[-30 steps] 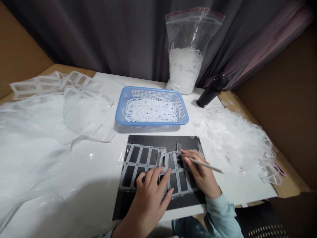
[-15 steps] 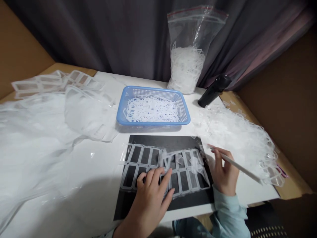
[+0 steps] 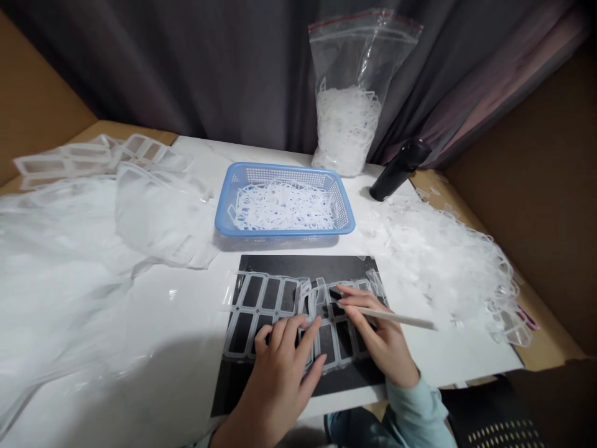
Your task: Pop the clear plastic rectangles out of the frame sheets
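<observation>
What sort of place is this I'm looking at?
Probably a makeshift indoor workspace: a white table stands against a dark curtain, brown panels rise on both sides, and a translucent framed sheet lies on a black mat.

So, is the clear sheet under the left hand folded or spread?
Mostly spread: the sheet shows two rows of frames across the black mat, though strips near its middle look crumpled.

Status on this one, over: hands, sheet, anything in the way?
Left hand resting on translucent frame sheet. Right hand gripping slim tool over sheet's right half. Sheet on black mat; both hands hide part of it.
</observation>
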A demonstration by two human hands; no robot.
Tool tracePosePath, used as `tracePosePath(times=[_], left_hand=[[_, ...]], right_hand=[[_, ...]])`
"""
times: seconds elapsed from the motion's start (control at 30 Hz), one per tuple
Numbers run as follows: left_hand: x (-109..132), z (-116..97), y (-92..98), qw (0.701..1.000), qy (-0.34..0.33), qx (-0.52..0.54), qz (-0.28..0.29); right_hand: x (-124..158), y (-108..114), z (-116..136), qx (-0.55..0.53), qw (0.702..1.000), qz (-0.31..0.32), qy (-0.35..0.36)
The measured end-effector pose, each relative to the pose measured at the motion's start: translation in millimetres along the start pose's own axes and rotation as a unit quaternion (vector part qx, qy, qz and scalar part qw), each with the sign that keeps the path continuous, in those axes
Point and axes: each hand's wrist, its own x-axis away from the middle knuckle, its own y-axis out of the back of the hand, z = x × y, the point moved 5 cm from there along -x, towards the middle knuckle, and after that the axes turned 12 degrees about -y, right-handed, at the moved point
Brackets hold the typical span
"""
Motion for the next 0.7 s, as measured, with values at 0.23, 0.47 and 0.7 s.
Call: tracePosePath(times=[0.23,0.47,0.7], left_hand=[[0,0,-1.1,1.0,0.0,-0.004,0.011],[0,1,-0.1,1.0,0.001,0.005,-0.003],[2,0,-1.0,1.0,0.002,0.007,-0.007]], right_hand=[[-9,-22,14,0.007,0.999,0.027,0.029],[-8,-8,4,0.002,1.0,-0.025,0.011],[5,52,-17,0.038,0.964,-0.261,-0.027]])
